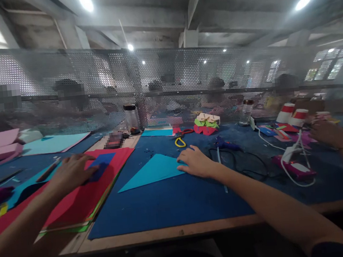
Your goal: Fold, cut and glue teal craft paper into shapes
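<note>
A light blue paper triangle (154, 172) lies on the dark blue mat (168, 210) in the middle. My right hand (195, 162) touches the triangle's right corner, with its fingers spread. On the left, my left hand (74, 170) rests over a stack of red paper (72, 206), its fingers stretched out at the edge of a small dark blue paper piece (102, 166). Green and orange sheets show under the red ones. Yellow-handled scissors (180, 142) lie beyond the triangle.
Folded paper shapes (206, 124) stand at the back. A glue gun (226, 144) with a black cable lies right of my right hand, near a purple device (296, 168) with white cord. Glass jars (132, 119) stand by the mesh screen. Another person's hand (328, 130) is at the right.
</note>
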{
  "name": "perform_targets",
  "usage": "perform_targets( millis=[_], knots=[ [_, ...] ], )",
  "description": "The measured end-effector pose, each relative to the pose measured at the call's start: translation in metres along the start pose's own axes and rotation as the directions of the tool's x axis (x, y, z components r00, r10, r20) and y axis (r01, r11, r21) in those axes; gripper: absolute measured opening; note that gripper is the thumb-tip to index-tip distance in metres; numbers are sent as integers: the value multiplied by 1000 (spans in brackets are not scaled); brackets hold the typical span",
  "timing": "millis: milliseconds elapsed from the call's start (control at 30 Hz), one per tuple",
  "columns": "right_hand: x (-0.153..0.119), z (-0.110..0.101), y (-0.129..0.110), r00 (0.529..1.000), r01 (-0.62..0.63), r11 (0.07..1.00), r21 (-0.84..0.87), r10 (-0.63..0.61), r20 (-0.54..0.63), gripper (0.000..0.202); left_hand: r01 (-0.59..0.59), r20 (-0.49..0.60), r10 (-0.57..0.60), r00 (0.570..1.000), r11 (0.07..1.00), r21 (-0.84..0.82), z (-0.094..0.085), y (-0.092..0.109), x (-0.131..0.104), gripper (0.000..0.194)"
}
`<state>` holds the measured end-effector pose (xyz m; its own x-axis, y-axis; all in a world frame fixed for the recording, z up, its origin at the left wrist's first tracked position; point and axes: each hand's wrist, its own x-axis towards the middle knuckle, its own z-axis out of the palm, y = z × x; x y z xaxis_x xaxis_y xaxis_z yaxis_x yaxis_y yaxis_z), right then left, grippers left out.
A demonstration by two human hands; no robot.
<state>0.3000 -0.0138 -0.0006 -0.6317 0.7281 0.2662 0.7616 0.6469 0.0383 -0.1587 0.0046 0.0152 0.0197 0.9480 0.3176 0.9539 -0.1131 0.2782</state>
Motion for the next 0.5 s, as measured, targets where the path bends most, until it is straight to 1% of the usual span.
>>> perform_targets(
  millis=[67,100,167,233,300,333,400,500],
  knots=[
    [-1,-2,1,999,-4,998,64,2,35,42,-130,60,133,989,990,-60,7,31,2,58],
    [-1,-4,1,998,-5,996,94,0,57,46,-210,97,220,971,972,-105,12,49,2,57],
    [-1,-6,0,996,-6,991,136,-7,94,52,-344,161,376,913,919,-192,24,87,2,54],
    [-2,-7,-1,994,-10,989,145,-6,108,53,-426,188,479,857,866,-262,37,121,0,50],
    [-2,-8,-3,994,-13,991,132,-2,108,53,-504,186,581,792,795,-338,50,145,-3,45],
    [-2,-8,-4,994,-11,992,123,-2,105,52,-522,184,604,776,777,-352,57,153,-5,43],
    [-2,-8,-6,995,1,994,109,-11,95,50,-540,178,625,760,760,-362,68,159,-8,40],
    [-2,-7,-7,996,17,995,99,-26,86,47,-552,162,633,757,753,-358,79,155,-12,38]
  ],
)
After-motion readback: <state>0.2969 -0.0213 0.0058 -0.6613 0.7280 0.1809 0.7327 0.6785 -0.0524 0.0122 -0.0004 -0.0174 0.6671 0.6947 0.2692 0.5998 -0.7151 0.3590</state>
